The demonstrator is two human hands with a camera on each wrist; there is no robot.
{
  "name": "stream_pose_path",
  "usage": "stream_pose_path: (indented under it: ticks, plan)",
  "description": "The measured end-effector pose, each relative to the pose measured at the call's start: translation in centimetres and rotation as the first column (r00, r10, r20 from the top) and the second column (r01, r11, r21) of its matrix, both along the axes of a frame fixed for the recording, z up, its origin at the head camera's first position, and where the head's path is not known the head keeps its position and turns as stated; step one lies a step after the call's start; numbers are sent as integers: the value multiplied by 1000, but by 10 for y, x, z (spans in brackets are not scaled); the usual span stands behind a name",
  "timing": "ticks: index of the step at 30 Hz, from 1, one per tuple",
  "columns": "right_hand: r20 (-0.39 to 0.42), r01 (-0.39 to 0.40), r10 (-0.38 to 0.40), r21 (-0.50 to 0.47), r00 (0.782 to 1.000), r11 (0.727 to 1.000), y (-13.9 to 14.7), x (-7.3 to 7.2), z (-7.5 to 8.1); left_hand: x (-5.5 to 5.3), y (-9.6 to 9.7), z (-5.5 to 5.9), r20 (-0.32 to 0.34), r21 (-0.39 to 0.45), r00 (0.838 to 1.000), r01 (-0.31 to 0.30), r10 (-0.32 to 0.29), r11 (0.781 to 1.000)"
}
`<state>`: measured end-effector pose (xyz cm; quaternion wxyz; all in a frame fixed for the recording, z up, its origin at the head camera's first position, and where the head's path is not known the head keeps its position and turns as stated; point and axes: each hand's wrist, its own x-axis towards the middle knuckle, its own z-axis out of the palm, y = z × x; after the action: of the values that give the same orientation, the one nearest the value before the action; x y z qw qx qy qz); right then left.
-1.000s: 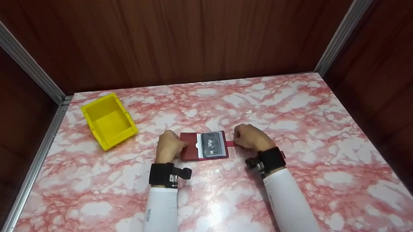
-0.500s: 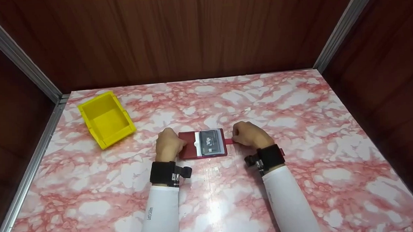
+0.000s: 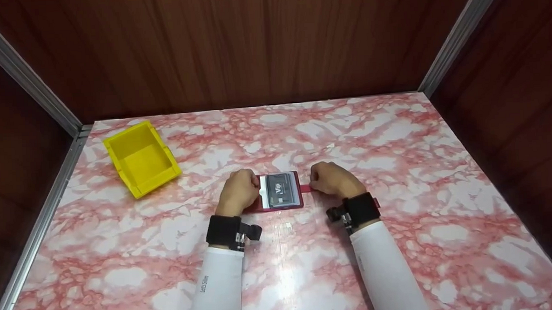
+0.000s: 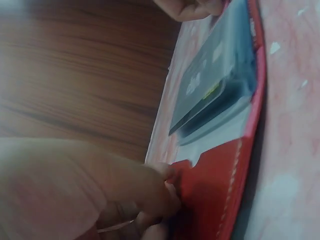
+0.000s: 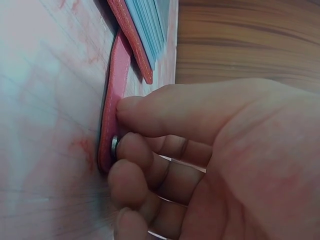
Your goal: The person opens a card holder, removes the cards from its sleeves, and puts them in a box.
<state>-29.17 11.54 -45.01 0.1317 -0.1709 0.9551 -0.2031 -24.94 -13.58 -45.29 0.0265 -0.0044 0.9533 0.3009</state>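
A red card holder (image 3: 301,205) lies unfolded on the table. Its clear sleeves hold a grey card (image 3: 278,190) marked "Vip"; a white notched strip shows beside it. My left hand (image 3: 240,190) covers most of the left flap (image 4: 210,185), and in the left wrist view its curled fingers grip at the flap's inner pocket edge. Part of that contact is hidden. On the other side my right hand (image 3: 335,179) holds the strap (image 3: 305,188), thumb on it, fingertips by its metal snap (image 5: 114,146) in the right wrist view.
At the back left of the pink-and-white marbled table (image 3: 402,261) stands a yellow bin (image 3: 148,165), with nothing seen inside. Brown wood-grain panels (image 3: 262,44) with metal corner rails (image 3: 462,37) wall the back and sides.
My left hand has shifted right from the flap's outer edge, over the flap toward the white strip. The right hand stays at the strap, and the card holder lies nearly where it was.
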Motion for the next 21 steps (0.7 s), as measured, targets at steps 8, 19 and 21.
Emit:
stream_pose_path:
  ticks: [8, 19, 21]
  plan:
    - [-3, -23, 23, -12, 1000, 1000, -1, -3, -1, -3, 1, -2, 16, 50, 1000, 12, -13, 999]
    - [-182, -253, 239, -59, 954, 966, -10, -3, 2, 1, 0, 2, 50, 92, 997, 49, -54, 995]
    - [-247, -330, 297, -102, 922, 939, -12, -3, 4, 1, 0, 4, 52, 114, 996, 60, -66, 992]
